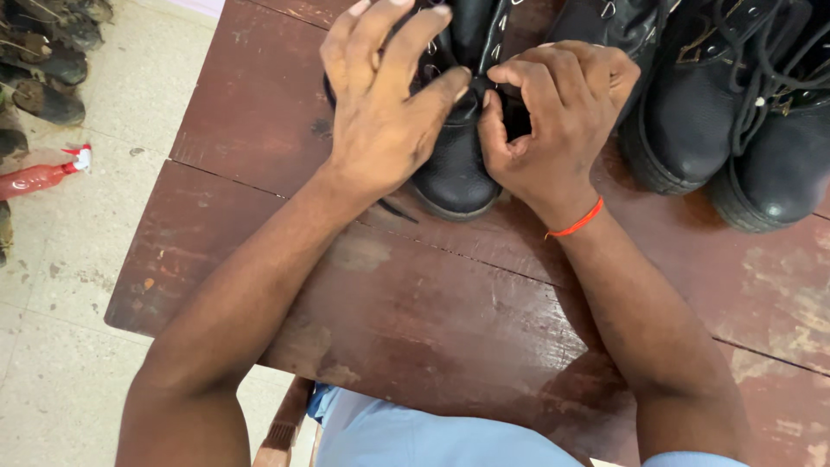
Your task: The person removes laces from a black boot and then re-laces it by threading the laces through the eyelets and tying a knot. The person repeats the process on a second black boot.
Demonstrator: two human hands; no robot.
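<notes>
The left hand (380, 108) lies over the left side of a black boot (456, 164), fingers spread, thumb tip pressing at the lace area. The right hand (553, 121) curls against the boot's right side, thumb and forefinger pinching near the eyelets; what they pinch cannot be told. A red thread (577, 222) circles the right wrist. The boot stands at the far middle of a worn reddish wooden table (415, 303). More black boots (735, 112) stand just right. On the floor far left lies a red spray bottle (43, 175).
</notes>
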